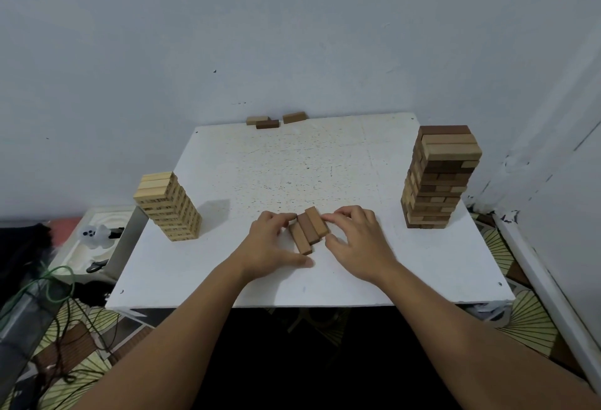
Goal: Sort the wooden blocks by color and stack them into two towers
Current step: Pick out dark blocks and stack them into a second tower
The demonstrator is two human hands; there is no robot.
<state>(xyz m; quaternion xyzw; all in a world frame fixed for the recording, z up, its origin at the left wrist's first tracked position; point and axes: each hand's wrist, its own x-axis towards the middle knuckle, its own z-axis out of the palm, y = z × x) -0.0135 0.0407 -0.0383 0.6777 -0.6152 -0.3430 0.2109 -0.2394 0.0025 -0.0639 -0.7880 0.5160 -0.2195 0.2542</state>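
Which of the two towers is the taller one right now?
The brown tower at the table's right side is taller. The pale tower at the left edge is uniformly light wood and clearly shorter.
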